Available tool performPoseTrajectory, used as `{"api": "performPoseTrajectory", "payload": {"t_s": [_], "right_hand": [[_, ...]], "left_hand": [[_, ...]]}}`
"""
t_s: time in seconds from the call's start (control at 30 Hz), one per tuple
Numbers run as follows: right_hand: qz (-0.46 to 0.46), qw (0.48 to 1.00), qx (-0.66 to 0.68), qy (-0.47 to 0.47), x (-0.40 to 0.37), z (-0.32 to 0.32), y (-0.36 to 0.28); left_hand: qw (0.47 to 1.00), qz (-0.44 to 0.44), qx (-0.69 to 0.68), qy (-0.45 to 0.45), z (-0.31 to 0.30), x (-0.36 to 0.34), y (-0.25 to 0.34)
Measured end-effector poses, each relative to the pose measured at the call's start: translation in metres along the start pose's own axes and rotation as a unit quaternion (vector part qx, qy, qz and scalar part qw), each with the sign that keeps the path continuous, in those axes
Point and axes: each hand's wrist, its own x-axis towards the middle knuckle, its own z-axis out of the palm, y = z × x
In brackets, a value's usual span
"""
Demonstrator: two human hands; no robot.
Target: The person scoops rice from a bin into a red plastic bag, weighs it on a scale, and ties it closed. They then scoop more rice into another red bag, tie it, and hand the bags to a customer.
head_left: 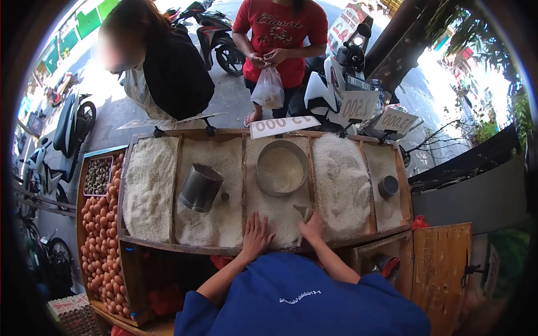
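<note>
My left hand lies flat with its fingers spread at the near end of a wooden divider, touching the rice on either side. Just to its right, my right hand is closed around a small grey tool whose flat end points at the rice; most of it is hidden by the fingers, and I cannot tell its exact kind. Beyond both hands, a round metal sieve-like ring rests on the rice of the middle compartment. A metal measuring can lies tilted in the compartment to the left.
Heaped rice fills the far-left compartment and the one on the right. A small dark cup sits at far right. Price signs line the back edge. Eggs fill a left-hand tray. Two people stand opposite, one holding a plastic bag.
</note>
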Motion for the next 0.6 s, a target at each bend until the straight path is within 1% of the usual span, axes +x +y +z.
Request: {"api": "performPoseTrajectory", "payload": {"t_s": [0.03,0.1,0.13,0.2,0.23,0.27,0.33,0.37,0.4,0.47,0.5,0.57,0.6], "right_hand": [[-0.001,1.000,-0.001,0.001,0.002,0.013,-0.002],[0.019,0.998,0.055,0.011,0.006,0.027,-0.009],[0.015,0.998,0.057,0.010,0.007,0.024,-0.005],[-0.024,0.994,0.102,-0.025,0.014,0.007,0.008],[-0.018,0.991,0.130,-0.036,0.012,-0.001,-0.001],[-0.029,0.992,0.117,-0.041,0.015,0.009,-0.002],[-0.023,0.975,0.222,-0.019,0.023,0.043,-0.001],[-0.061,0.954,0.294,0.002,0.027,0.054,0.000],[-0.070,0.954,0.291,-0.006,0.034,0.055,0.006],[-0.111,0.912,0.377,-0.116,0.042,0.049,0.013],[-0.116,0.913,0.372,-0.124,0.046,0.053,0.011],[-0.042,0.854,0.487,-0.179,0.044,0.068,0.005],[-0.043,0.854,0.485,-0.184,0.043,0.070,0.006]], "left_hand": [[1.000,-0.007,0.003,0.002,0.001,0.005,0.000],[1.000,-0.006,0.013,0.015,0.010,0.017,-0.003],[0.999,-0.007,0.023,0.027,0.014,0.022,-0.007],[0.999,-0.022,0.018,0.034,0.014,0.034,-0.015],[0.999,-0.036,0.006,0.039,0.015,0.039,-0.014],[0.998,-0.050,0.000,0.047,0.016,0.043,-0.014],[0.998,-0.037,-0.021,0.051,0.015,0.051,-0.016],[0.997,-0.039,-0.026,0.067,0.011,0.055,-0.013],[0.996,-0.049,-0.024,0.074,0.005,0.060,-0.014],[0.990,-0.058,-0.055,0.118,0.001,0.063,-0.014],[0.989,-0.069,-0.055,0.122,-0.001,0.067,-0.016],[0.984,-0.050,-0.082,0.148,-0.001,0.067,-0.021],[0.984,-0.055,-0.080,0.149,-0.001,0.064,-0.018]]}}
